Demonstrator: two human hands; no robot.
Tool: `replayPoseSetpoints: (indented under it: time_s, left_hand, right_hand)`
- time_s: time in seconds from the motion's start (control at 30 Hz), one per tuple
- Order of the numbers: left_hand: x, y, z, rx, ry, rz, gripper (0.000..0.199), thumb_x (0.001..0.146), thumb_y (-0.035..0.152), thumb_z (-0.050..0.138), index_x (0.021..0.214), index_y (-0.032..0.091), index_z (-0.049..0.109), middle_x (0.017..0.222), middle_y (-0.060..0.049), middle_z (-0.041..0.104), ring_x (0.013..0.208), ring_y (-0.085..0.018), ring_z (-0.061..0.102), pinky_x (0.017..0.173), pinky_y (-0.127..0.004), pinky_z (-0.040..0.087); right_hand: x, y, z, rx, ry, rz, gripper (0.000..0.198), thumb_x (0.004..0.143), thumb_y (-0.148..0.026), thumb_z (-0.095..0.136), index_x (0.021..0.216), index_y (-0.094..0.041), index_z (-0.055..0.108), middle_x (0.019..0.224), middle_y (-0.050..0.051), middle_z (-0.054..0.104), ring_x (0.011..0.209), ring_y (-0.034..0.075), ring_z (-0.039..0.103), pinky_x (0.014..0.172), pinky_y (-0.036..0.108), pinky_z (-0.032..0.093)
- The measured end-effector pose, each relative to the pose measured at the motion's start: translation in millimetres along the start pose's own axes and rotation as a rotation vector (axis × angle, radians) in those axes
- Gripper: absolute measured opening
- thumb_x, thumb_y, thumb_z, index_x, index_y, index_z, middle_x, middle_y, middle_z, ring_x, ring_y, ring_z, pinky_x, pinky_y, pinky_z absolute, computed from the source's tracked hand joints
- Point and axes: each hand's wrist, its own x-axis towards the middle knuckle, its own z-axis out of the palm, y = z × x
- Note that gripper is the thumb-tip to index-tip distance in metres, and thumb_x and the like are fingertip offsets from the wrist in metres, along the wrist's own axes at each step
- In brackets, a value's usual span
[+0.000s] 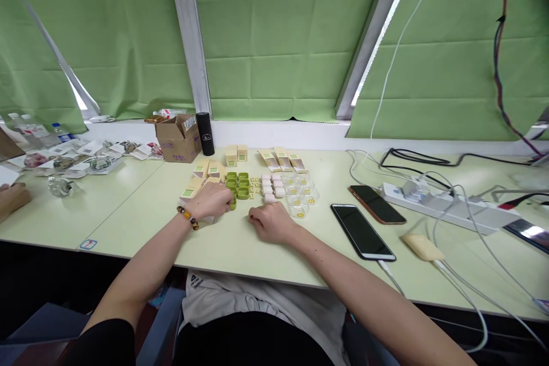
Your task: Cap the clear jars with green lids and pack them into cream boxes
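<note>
My left hand [211,200], with a beaded bracelet [187,217] at its wrist, is closed with its fingertips on the nearest small green square cup [233,205]. Beyond it, several more green cups [243,184] stand in two columns. Small yellowish pieces [253,187] lie to their right, followed by pale pink blocks [266,183] and clear containers with yellow spots [299,211]. My right hand [272,223] rests curled on the table in front of the pink blocks; whatever its fingers hold is hidden. Cream cartons with green squares [199,170] lie by my left hand, some partly under it.
Upright cream boxes [237,155] and opened cartons [282,159] stand behind. A cardboard box [178,140] and black cylinder [205,134] are by the wall. Right are phones [363,231], a power strip [446,206] and cables. Another person's hand [12,200] is far left, near wrapped items.
</note>
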Motion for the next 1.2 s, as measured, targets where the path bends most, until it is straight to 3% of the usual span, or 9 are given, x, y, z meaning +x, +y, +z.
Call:
replayPoseSetpoints:
  time_s: [0.23,0.37,0.47,0.57,0.7,0.87,1.03,1.13,1.2]
  left_hand:
    - [0.7,20.0,-8.0,-0.014,0.199,0.17,0.021,0.088,0.01,0.058,0.073,0.021,0.066,0.065,-0.006,0.063,0.061,-0.02,0.053,0.066,-0.034,0.035]
    - [5.1,33.0,-16.7,-0.124,0.299,0.207,0.026,0.094,0.01,0.051,0.074,0.022,0.064,0.065,-0.005,0.058,0.059,-0.018,0.046,0.065,-0.033,0.034]
    - [10.8,43.7,-25.1,-0.303,0.323,0.191,0.024,0.098,0.022,0.057,0.076,0.022,0.066,0.066,-0.005,0.06,0.062,-0.018,0.048,0.065,-0.032,0.035]
    - [19.6,54.0,-28.2,-0.622,0.301,0.109,0.02,0.095,0.041,0.069,0.085,0.024,0.073,0.068,-0.003,0.062,0.064,-0.017,0.05,0.063,-0.03,0.034]
    - [32.0,63.5,-18.1,-1.363,0.189,-0.038,0.044,0.081,0.061,0.082,0.085,0.019,0.067,0.06,0.003,0.049,0.05,-0.009,0.035,0.052,-0.026,0.024]
    - [34.0,64.9,1.3,-1.828,0.017,-0.025,0.052,0.08,0.056,0.087,0.074,0.021,0.049,0.049,0.013,0.022,0.044,-0.005,0.015,0.048,-0.024,0.016]
    - [32.9,59.8,12.9,-1.755,0.068,-0.019,0.05,0.083,0.06,0.083,0.085,0.019,0.056,0.055,0.008,0.041,0.048,-0.006,0.03,0.05,-0.023,0.022]
    - [32.6,57.1,16.3,-1.476,0.275,-0.017,0.047,0.09,0.061,0.075,0.104,0.018,0.062,0.071,0.0,0.059,0.062,-0.012,0.052,0.06,-0.025,0.04]
    - [30.7,54.8,16.3,-1.168,0.475,0.025,0.038,0.097,0.05,0.07,0.121,0.021,0.062,0.091,-0.006,0.069,0.082,-0.019,0.064,0.08,-0.034,0.052]
  right_hand:
    - [2.5,16.7,-3.1,0.126,0.277,0.26,0.023,0.095,-0.024,0.062,0.118,-0.019,0.066,0.094,0.004,0.081,0.073,0.019,0.072,0.061,0.03,0.033]
    - [1.0,25.2,-4.5,0.296,0.481,0.227,0.047,0.095,-0.031,0.065,0.138,-0.019,0.051,0.11,0.006,0.079,0.072,0.017,0.073,0.064,0.029,0.045]
    - [-0.1,27.3,-4.1,0.302,0.552,0.19,0.047,0.095,-0.031,0.063,0.139,-0.021,0.05,0.116,0.009,0.077,0.076,0.02,0.074,0.066,0.031,0.05]
    - [-0.2,26.2,-3.9,0.318,0.62,0.183,0.048,0.096,-0.033,0.062,0.141,-0.022,0.05,0.116,0.011,0.076,0.072,0.021,0.07,0.066,0.035,0.054]
    - [1.3,20.7,-6.2,0.449,0.73,0.168,0.062,0.097,-0.039,0.066,0.153,-0.024,0.044,0.127,0.016,0.071,0.076,0.022,0.065,0.064,0.039,0.059]
    - [4.9,14.1,-9.7,0.599,0.782,0.172,0.049,0.099,-0.038,0.063,0.146,-0.028,0.052,0.122,0.013,0.067,0.099,0.026,0.066,0.064,0.036,0.061]
    - [5.4,11.6,-15.2,0.644,0.778,0.167,0.037,0.095,-0.036,0.066,0.13,-0.028,0.058,0.118,0.011,0.065,0.1,0.024,0.065,0.065,0.034,0.062]
    - [4.4,11.6,-19.0,0.711,0.791,0.171,0.037,0.093,-0.038,0.07,0.126,-0.027,0.058,0.128,0.012,0.061,0.114,0.027,0.064,0.074,0.036,0.066]
    - [4.0,12.9,-20.0,0.803,0.758,0.176,0.037,0.093,-0.039,0.07,0.127,-0.027,0.059,0.131,0.012,0.062,0.12,0.027,0.064,0.08,0.039,0.068]
